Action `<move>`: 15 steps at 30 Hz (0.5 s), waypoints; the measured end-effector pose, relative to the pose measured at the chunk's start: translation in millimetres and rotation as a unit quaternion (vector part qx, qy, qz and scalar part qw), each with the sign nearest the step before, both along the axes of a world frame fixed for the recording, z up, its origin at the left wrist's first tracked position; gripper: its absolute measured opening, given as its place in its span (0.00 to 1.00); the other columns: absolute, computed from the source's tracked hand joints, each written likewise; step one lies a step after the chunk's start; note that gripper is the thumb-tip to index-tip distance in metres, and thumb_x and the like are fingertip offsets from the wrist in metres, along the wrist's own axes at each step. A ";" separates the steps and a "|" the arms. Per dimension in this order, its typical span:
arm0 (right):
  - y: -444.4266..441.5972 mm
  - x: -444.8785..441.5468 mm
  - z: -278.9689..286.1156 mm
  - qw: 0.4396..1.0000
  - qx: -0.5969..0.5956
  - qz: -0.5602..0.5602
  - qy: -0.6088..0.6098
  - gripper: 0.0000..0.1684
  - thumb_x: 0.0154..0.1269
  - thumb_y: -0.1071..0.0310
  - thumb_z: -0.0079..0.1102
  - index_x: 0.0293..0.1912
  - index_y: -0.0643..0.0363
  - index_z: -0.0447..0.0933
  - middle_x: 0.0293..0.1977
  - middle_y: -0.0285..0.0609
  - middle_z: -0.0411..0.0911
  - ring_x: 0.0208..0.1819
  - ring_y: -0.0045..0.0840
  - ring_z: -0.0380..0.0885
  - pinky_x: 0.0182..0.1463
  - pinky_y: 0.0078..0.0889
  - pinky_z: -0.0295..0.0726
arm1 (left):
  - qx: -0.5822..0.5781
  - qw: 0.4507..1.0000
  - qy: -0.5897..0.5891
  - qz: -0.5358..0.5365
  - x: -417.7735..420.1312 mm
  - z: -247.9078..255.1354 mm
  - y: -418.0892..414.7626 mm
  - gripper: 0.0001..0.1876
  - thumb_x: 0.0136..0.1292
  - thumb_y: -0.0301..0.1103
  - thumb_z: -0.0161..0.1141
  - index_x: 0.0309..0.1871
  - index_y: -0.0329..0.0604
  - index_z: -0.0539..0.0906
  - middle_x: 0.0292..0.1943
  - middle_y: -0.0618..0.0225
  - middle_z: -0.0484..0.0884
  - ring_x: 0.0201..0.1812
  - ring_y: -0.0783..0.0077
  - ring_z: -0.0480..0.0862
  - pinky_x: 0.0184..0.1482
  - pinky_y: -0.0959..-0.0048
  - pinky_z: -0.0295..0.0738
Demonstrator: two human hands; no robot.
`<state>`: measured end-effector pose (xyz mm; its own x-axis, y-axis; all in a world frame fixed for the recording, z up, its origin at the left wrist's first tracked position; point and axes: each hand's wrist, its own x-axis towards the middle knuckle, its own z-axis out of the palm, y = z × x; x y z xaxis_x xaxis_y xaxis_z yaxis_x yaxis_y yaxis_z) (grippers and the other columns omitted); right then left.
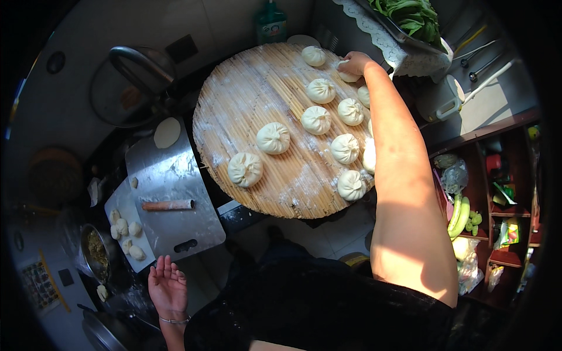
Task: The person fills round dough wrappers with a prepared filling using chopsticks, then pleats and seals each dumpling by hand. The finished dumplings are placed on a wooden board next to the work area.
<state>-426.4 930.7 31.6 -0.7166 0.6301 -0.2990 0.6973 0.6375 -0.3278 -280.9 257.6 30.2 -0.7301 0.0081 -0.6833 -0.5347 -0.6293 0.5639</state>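
My right hand [358,62] reaches to the far right of a round, floured slatted mat [246,96], its fingers on a pleated stuffed bun [349,75]. Whether it grips the bun or only touches it, I cannot tell. Several more raw buns, such as one at the near left [245,170], stand on the mat; my right forearm partly covers some. My left hand [169,283] is palm up with nothing in it, below a steel board [175,175]. On that board lie a short rolling pin [167,205] and a flat dough round [167,132].
Dough pieces [122,227] lie on a white board [120,204] at the left, beside a metal bowl of filling [96,250]. A faucet [142,66] rises at the upper left. Leafy greens [410,17] fill a tray at the top right, above a white electric kettle [443,98]. Shelves [474,145] stand at the right.
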 end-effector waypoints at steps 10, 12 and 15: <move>-72.0 14.9 36.2 0.973 0.052 0.211 0.079 0.38 0.48 0.46 0.69 0.57 0.52 0.71 0.55 0.50 0.73 0.54 0.38 0.73 0.57 0.35 0.72 | 0.000 1.000 0.000 0.017 4.8 -1.9 -3.7 0.19 0.70 0.43 0.44 0.52 0.39 0.74 0.47 0.63 0.81 0.41 0.68 0.81 0.41 0.70 0.78; -90.3 19.9 22.7 0.966 0.027 0.254 0.048 0.40 0.47 0.44 0.68 0.58 0.50 0.71 0.56 0.49 0.72 0.56 0.39 0.72 0.58 0.36 0.71 | 0.003 1.000 -0.006 0.013 2.7 -5.3 -4.9 0.19 0.70 0.43 0.43 0.52 0.39 0.74 0.47 0.63 0.81 0.41 0.68 0.81 0.41 0.70 0.78; -102.4 17.2 -5.8 0.956 0.060 0.288 -0.006 0.39 0.43 0.45 0.71 0.56 0.48 0.72 0.54 0.47 0.73 0.55 0.39 0.72 0.58 0.35 0.71 | 0.005 1.000 -0.009 0.008 -0.2 -9.5 -2.6 0.19 0.70 0.43 0.43 0.53 0.39 0.73 0.47 0.63 0.81 0.41 0.68 0.81 0.41 0.70 0.78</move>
